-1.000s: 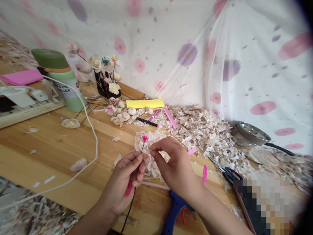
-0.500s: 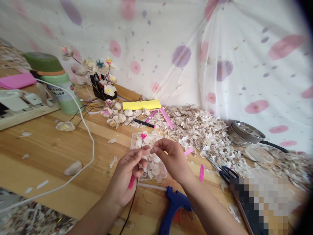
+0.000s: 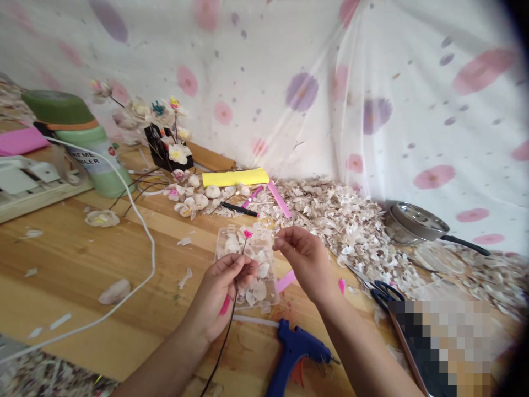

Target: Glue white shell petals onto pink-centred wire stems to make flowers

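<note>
My left hand [image 3: 215, 295] is closed around a thin dark stem [image 3: 223, 350] that runs down past the wrist. A bright pink tuft [image 3: 248, 234] tops the stem above my fingertips. Some pink paper [image 3: 225, 305] shows against the palm of this hand. To its right, my right hand [image 3: 306, 264] is raised with thumb and forefinger pinched together; what lies between the tips is too small to make out. Behind both hands sits a clear plastic box [image 3: 276, 298] holding white petals [image 3: 259, 291]. A blue glue gun [image 3: 285, 347] lies below my hands.
Scissors [image 3: 382, 295] and a pixelated phone-like object [image 3: 417, 347] lie at right, near a metal pan [image 3: 421, 223]. Petal scraps [image 3: 330, 215] pile along the curtain. A green tumbler [image 3: 93, 154], white cable [image 3: 151, 237] and flower stand [image 3: 165, 151] occupy the left.
My right hand has moved right, away from the left hand, widening the gap between them. The left hand keeps hold of the stem. The view has shifted slightly.
</note>
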The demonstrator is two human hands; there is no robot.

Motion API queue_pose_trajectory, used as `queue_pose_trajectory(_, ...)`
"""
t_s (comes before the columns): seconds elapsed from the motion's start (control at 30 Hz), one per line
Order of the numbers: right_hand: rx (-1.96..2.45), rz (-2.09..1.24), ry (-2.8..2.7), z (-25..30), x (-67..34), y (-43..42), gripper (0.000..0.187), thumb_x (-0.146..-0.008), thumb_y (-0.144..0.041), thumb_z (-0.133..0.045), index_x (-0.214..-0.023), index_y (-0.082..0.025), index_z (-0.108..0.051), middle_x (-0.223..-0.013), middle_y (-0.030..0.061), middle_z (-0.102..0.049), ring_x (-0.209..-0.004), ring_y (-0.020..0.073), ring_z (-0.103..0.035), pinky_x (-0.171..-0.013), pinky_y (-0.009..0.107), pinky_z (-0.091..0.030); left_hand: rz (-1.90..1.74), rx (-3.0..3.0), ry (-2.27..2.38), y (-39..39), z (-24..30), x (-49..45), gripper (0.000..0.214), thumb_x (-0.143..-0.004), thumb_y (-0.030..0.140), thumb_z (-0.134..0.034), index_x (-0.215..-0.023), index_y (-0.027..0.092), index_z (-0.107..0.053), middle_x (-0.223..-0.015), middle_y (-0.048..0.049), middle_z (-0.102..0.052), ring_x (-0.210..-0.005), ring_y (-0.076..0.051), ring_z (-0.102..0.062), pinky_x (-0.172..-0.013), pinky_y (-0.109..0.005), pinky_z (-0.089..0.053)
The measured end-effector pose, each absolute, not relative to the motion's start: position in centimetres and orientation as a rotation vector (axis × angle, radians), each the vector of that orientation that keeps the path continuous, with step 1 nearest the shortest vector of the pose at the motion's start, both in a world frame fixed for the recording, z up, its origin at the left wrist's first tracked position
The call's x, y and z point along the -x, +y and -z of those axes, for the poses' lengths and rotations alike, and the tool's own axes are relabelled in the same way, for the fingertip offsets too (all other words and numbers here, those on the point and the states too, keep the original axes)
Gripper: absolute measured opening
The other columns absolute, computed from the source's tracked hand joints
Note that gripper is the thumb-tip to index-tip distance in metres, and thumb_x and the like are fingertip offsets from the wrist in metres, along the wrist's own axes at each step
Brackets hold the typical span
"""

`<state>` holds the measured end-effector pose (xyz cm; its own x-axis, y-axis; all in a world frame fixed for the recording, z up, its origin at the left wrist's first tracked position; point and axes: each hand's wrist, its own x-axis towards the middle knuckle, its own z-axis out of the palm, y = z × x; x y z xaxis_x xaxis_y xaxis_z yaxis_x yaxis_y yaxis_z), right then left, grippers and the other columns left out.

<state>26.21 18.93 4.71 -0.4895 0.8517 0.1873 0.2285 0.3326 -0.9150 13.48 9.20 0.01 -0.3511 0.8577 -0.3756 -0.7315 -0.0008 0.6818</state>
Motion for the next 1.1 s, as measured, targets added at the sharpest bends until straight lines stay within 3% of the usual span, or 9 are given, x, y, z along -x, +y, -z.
queue_pose_trajectory(0.17,0.948,-1.026,-1.927,-5.8,-26.8,18.4,0.009,-0.082,-0.021,-0.061,-0.081,-0.020,-0.069,-0.078,0.0026,-0.070,-0.076,0.0178,-0.062,-0.072,0.031,-0.047,-1.674,-0.147,1.020,9.2,0.1,-13.4,0.009,-0.070,0.014,-0.078,-0.075,0.013,-0.070,-0.101,-0.0082,-0.075,-0.072,-0.012,-0.070,-0.061,-0.016,-0.054)
queue_pose_trajectory(0.27,0.875,-0.916,-2.024,-6.0,-26.5,17.2,0.011,-0.084,-0.016,-0.061,-0.086,-0.021,-0.071,-0.082,0.0027,-0.072,-0.079,0.0180,-0.064,-0.075,0.032,-0.048,-1.664,-0.175,1.028,8.9,-0.2,-13.7,0.010,-0.071,0.016,-0.078,-0.078,0.013,-0.071,-0.112,-0.0078,-0.071,-0.067,-0.010,-0.069,-0.054,-0.015,-0.052)
queue_pose_trajectory(0.4,0.823,-0.688,-2.141,-6.0,-25.8,15.6,0.012,-0.084,-0.013,-0.062,-0.091,-0.020,-0.067,-0.080,0.0030,-0.070,-0.076,0.0176,-0.062,-0.068,0.029,-0.047,-1.667,-0.212,1.011,8.4,-0.8,-14.2,0.018,-0.069,0.025,-0.081,-0.078,0.014,-0.070,-0.079,-0.0020,-0.071,-0.052,-0.007,-0.059,-0.045,-0.015,-0.046)
queue_pose_trajectory(0.53,0.714,-0.398,-2.265,-6.5,-25.2,15.0,0.015,-0.088,-0.011,-0.058,-0.076,-0.018,-0.064,-0.070,0.0033,-0.066,-0.070,0.0183,-0.057,-0.066,0.030,-0.044,-1.628,-0.257,0.987,8.0,-1.1,-14.4,0.023,-0.067,0.030,-0.082,-0.077,0.014,-0.069,-0.056,0.0011,-0.063,-0.048,-0.008,-0.055,-0.044,-0.015,-0.044)
queue_pose_trajectory(1.1,0.725,-0.215,-2.387,-6.5,-24.8,15.3,0.021,-0.091,-0.011,-0.055,-0.074,-0.016,-0.065,-0.074,0.0050,-0.067,-0.074,0.0199,-0.053,-0.070,0.032,-0.041,-1.600,-0.283,0.961,7.5,-1.5,-14.7,0.022,-0.069,0.032,-0.080,-0.076,0.014,-0.069,-0.055,0.0019,-0.061,-0.049,-0.008,-0.053,-0.043,-0.016,-0.042)
